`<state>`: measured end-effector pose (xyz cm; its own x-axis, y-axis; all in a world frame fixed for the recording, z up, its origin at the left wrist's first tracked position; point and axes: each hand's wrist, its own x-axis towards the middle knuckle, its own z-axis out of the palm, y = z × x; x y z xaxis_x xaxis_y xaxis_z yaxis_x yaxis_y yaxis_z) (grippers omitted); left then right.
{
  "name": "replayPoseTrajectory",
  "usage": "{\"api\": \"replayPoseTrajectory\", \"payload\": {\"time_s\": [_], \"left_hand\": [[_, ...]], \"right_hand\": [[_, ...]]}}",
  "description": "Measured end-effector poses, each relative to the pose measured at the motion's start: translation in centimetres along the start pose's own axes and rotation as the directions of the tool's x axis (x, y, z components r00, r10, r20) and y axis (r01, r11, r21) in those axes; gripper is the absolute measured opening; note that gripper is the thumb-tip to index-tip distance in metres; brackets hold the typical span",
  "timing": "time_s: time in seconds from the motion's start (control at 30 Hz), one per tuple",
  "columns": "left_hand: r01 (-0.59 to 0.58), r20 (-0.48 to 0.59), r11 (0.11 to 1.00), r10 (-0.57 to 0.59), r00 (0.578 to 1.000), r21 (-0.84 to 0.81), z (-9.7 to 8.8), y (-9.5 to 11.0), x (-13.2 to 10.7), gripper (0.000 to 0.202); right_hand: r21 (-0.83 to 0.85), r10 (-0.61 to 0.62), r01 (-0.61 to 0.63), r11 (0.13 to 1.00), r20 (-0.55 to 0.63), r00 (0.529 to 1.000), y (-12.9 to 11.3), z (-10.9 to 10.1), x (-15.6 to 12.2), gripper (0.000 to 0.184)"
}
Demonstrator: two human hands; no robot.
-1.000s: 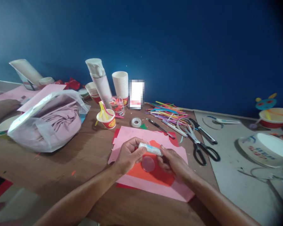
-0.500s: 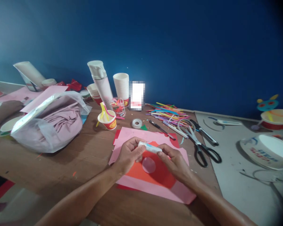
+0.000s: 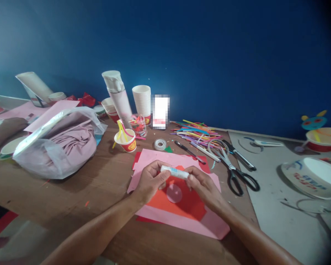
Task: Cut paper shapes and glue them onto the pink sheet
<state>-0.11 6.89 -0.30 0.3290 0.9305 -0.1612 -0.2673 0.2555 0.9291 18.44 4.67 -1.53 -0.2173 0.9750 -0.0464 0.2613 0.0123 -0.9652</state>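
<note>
A white glue stick with a blue-marked label lies level between my two hands. My left hand pinches its left end between thumb and fingers. At the other end, the thumb and fingers of my right hand close on the tip. Below it is a sheet of orange paper, with a pale pink paper circle on top. Pink paper spreads underneath, and red paper shows at its edges.
Right of my hands lie scissors, a box cutter and a pen. Behind are tape, colored sticks, a paper cup and stacked cups. A plastic bag stands left, near another person's arm.
My right thumb and fingers have shifted slightly around the right end of the glue stick. The stick has moved a touch left; my left hand stays about the same.
</note>
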Motion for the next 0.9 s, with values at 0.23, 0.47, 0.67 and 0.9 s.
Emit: {"api": "replayPoseTrajectory", "payload": {"time_s": [0.23,0.47,0.67,0.9], "left_hand": [[0.009,0.031,1.000,-0.009,0.999,0.007,0.25,0.14,-0.29,0.023],[-0.003,0.060,1.000,0.002,0.998,0.012,0.19,-0.23,-0.32,0.023],[-0.003,-0.001,1.000,0.003,1.000,0.016,-0.01,0.02,0.02,0.024],[0.025,0.030,1.000,-0.026,0.999,0.017,-0.02,-0.36,0.05,0.026]], "right_hand": [[0.121,0.124,-0.127,0.984,0.036,0.992,0.08,0.66,-0.19,0.046],[0.235,0.293,-0.335,0.912,0.197,0.936,0.21,0.44,-0.16,0.058],[0.110,0.041,-0.045,0.993,0.034,0.999,-0.05,-0.11,0.16,0.036],[0.190,0.161,-0.173,0.966,0.077,0.984,0.68,0.69,-0.10,0.050]]}}
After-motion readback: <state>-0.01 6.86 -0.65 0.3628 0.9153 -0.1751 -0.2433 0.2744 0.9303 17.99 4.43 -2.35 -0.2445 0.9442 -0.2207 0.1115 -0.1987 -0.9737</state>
